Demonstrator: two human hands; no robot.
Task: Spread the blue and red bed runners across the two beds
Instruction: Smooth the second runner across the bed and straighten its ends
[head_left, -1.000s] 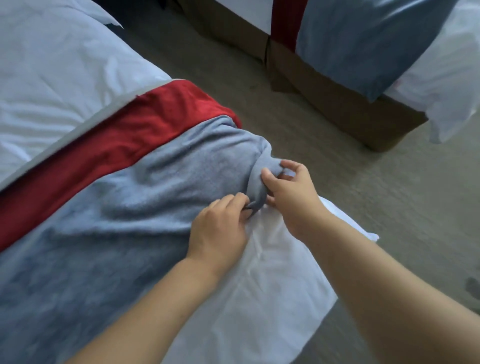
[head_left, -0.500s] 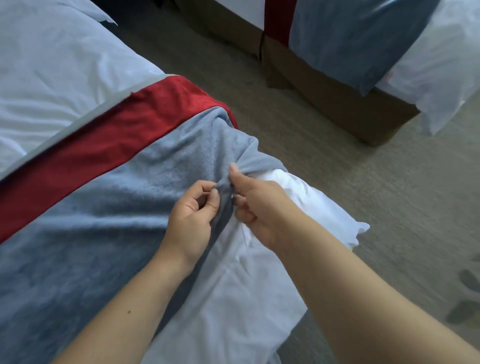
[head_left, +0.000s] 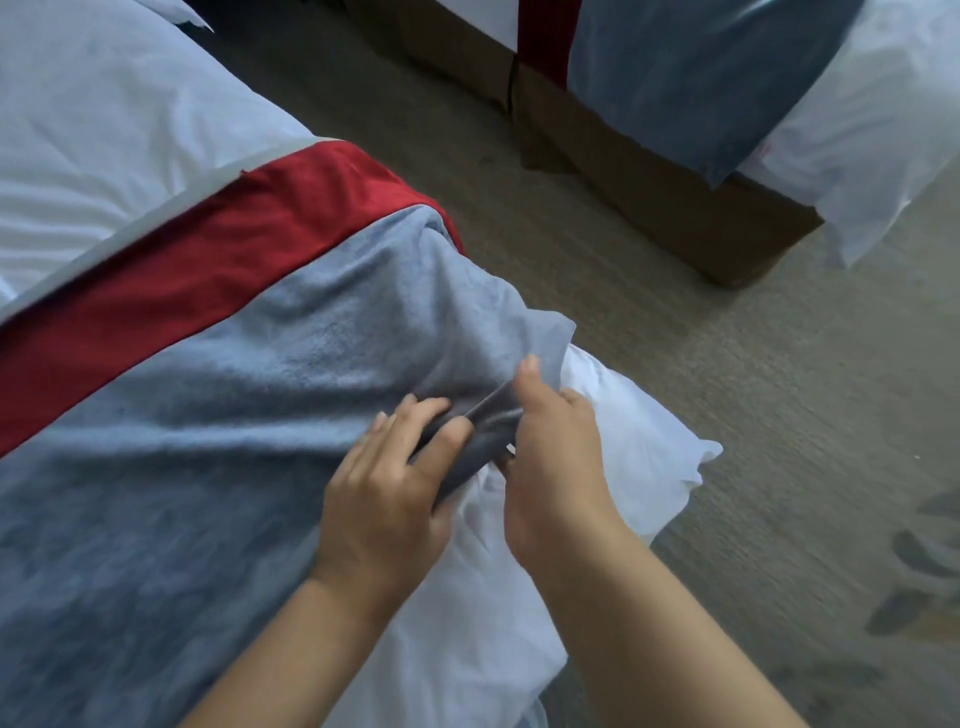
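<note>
In the head view, the near runner (head_left: 234, 364), blue-grey with a red band (head_left: 208, 270) along its upper side, lay across the near bed (head_left: 104, 130) at the left, from the left edge of the picture to the bed's corner. Both hands were at that corner, at the lower right edge of the blue-grey cloth. The left hand (head_left: 384, 499) lay on top of the runner with its fingers only a little bent, and it pinched a dark fold of the cloth between the thumb and the first fingers. The right hand (head_left: 550, 457) was just beside it, on the right, with the thumb pointing up; its fingers were curled under and gripped the same fold from the other side. The two hands were almost touching, with the fold between them. Under the hands and to their right, the white sheet (head_left: 623, 441) of the bed stuck out past the runner's edge. The far runner (head_left: 665, 78), also blue-grey and red, hung over the side of the far bed (head_left: 649, 171) at the top right, well apart from the hands, with grey carpet (head_left: 675, 338) between the two beds
</note>
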